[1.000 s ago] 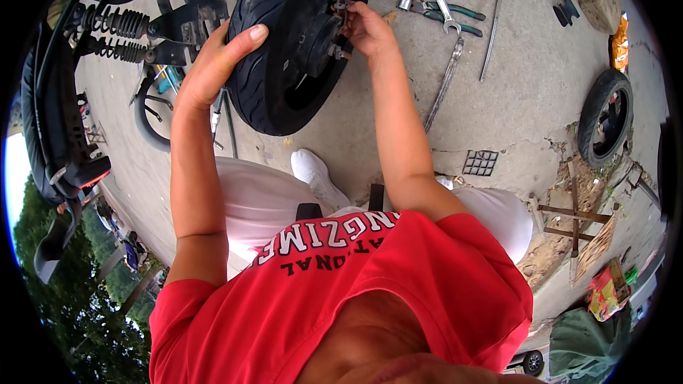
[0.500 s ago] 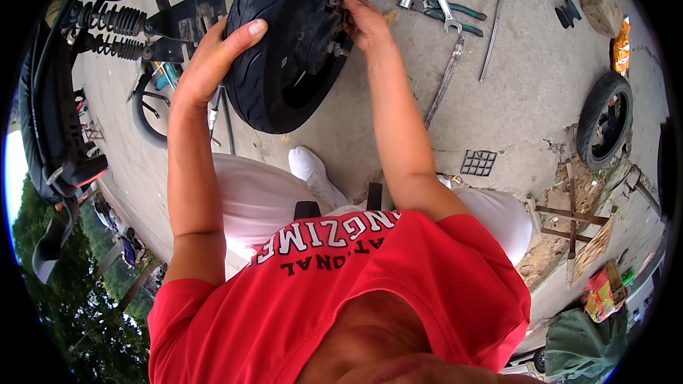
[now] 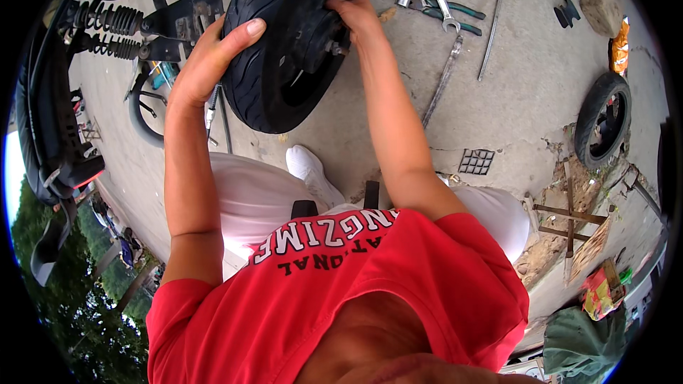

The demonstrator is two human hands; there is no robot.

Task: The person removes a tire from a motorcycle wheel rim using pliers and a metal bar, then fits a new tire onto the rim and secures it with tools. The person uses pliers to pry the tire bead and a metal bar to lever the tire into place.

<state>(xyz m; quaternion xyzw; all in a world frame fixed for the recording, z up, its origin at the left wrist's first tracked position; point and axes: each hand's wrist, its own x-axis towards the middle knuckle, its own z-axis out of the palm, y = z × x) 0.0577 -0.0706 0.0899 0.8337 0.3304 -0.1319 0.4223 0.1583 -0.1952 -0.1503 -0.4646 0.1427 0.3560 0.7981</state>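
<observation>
A black wheel with a treaded tyre [image 3: 263,92] is upright and tilted in front of me, beside the swingarm [image 3: 174,18] of a motorbike with two coil-spring shocks [image 3: 114,20]. My left hand [image 3: 213,60] grips the tyre's left side, thumb over the tread and fingertips hidden behind it. My right hand [image 3: 356,18] has its fingers closed at a small metal fitting on the wheel's dark hub [image 3: 309,50]; the fingertips are partly hidden, so exactly what they hold is hard to make out.
Spanners [image 3: 445,7], green-handled pliers [image 3: 466,27], a long bar [image 3: 441,82] and a thin rod [image 3: 492,25] lie on the concrete. At the right are a stone [image 3: 601,3], a spare tyre [image 3: 590,128] and a wooden frame [image 3: 573,217]; a curved tube [image 3: 142,121] lies at left.
My right hand and forearm have shifted slightly left, further over the hub, with the fingers lower on the fitting. My left hand and the wheel have moved very slightly left and up.
</observation>
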